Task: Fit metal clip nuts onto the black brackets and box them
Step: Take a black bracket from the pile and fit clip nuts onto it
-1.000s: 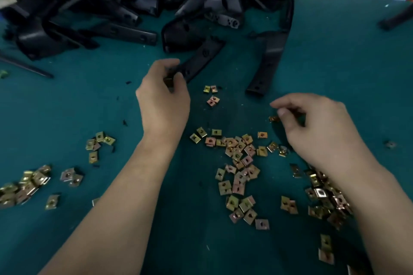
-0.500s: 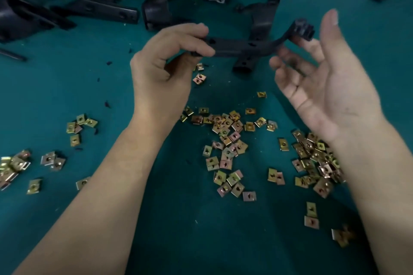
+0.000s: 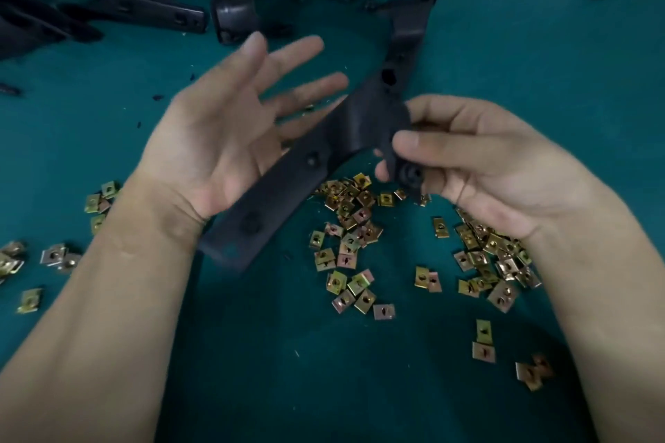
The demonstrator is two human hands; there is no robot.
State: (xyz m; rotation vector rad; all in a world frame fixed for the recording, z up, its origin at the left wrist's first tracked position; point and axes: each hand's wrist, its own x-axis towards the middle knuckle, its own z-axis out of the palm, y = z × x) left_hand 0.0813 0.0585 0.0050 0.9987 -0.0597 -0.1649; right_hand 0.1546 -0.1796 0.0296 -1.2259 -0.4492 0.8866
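— One bracket (image 3: 288,176) is up off the table (image 3: 539,83), pinched at its top end by the right hand (image 3: 485,169), thumb over it, fingers curled beneath.
— And the left hand (image 3: 223,126)?
— Flat open, fingers spread, holding nothing. It's blurred. The bracket's lower end lies by its wrist, but I can't tell if they touch.
— Any nut fitted?
— None I can see. The nuts (image 3: 347,227) lie scattered on the table under both hands, with more off to each side. No box in sight.
— What might go wrong?
— That one-ended grip, I'd say. A long piece held by its tip could swing or drop into the nuts and scatter them. And a clip pushed on crooked might miss its hole.
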